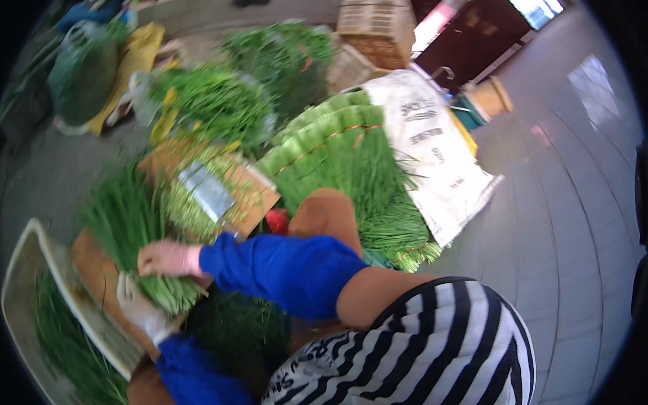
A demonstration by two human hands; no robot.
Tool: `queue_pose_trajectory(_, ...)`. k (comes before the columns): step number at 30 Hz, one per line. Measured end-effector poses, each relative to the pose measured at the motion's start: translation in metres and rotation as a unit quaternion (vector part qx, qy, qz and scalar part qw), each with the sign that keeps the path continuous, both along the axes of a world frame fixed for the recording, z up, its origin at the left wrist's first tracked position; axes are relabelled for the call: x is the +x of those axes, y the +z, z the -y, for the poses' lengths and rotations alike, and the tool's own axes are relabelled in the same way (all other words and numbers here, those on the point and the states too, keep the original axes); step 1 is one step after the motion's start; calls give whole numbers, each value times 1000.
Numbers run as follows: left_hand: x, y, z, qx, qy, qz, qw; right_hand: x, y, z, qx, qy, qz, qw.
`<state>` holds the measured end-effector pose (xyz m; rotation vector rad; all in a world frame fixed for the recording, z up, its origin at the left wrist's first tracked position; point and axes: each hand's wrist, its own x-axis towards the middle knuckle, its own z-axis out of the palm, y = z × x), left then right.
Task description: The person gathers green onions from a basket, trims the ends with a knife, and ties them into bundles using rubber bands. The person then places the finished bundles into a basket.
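Note:
A bundle of long green Chinese chives [124, 220] lies across a brown board [93, 264], its pale cut ends towards me. Over the lower stems closes my right hand [162, 259], in a thin pale glove. My left hand [140, 310], in a whitish glove, grips the same bundle from the other side, close to the pale ends; its fingers are partly hidden. Beyond my right hand, a cleaver [206, 190] rests on a heap of pale chopped stem pieces [182, 210] on a wooden board [254, 191].
A white plastic crate [70, 302] with loose greens stands at my left. Tied chive bundles [338, 159] are stacked ahead, beside a printed white woven sack [423, 145]. Farther off are bagged greens [213, 102], a green plastic bag [84, 77] and a slatted crate [377, 26].

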<state>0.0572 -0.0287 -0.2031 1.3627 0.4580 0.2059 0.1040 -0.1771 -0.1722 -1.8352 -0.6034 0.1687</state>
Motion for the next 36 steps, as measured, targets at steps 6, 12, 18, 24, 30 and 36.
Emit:
queue_pose_trajectory(6, 1, -36, -8, -11, 124, 2, 992, 2, -15, -18, 61, 5, -304, 951)
queue_pose_trajectory(12, 3, -41, -5, -174, 171, -16, 970, 3, 2, -31, -122, 26, -110, 986)
queue_pose_trajectory(18, -2, -26, 9, -93, 149, -29, 984, -4, 26, -33, -237, 98, -38, 966)
queue_pose_trajectory(24, 0, -29, 12, -99, 175, -48, 978, 11, 10, -40, -348, 42, -8, 937)
queue_pose_trajectory(30, -1, -27, 7, -285, 225, -38, 931, -1, 7, -48, -369, 6, 73, 926)
queue_pose_trajectory(36, -5, -31, 5, -300, 221, -18, 928, -2, 16, -51, -359, 39, 71, 930)
